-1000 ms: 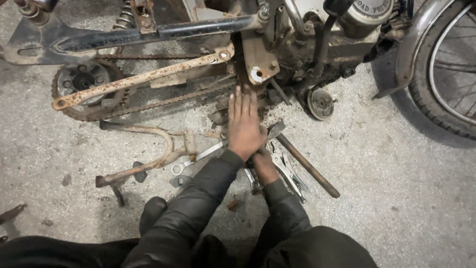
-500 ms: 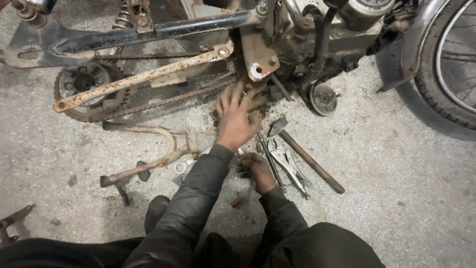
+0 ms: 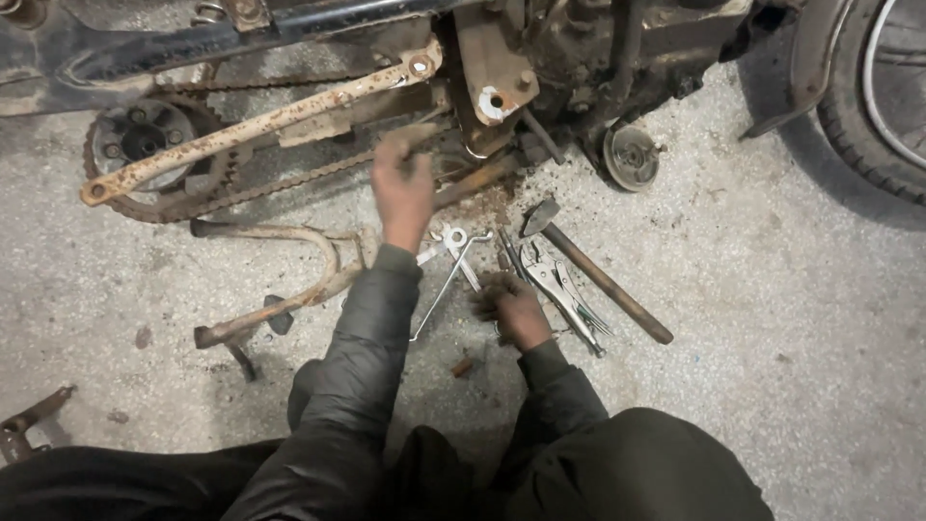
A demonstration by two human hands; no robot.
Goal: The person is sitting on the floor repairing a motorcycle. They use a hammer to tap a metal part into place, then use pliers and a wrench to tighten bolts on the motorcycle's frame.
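Here, left hand (image 3: 403,188) blurred, grip unclear, right hand (image 3: 511,307) curled beside locking pliers (image 3: 559,289), pliers' jaws pointing up-left.

A motorcycle repair workshop, with the work done right on the floor.

A stripped-down motorbike frame (image 3: 289,39) lies over stained, gritty concrete (image 3: 772,289), its rusty drive chain (image 3: 280,183) and rear sprocket (image 3: 145,145) bare, and a spoked wheel with its tyre (image 3: 883,106) stands at the right edge. Hand tools are scattered on the ground beside it: a hammer (image 3: 598,275) with a wooden handle, locking pliers (image 3: 559,289), a few spanners (image 3: 453,256) (all of them grimy). A rusted, bent stand (image 3: 280,280) and a small round metal part (image 3: 630,156) lie loose nearby, with rust crumbs about.
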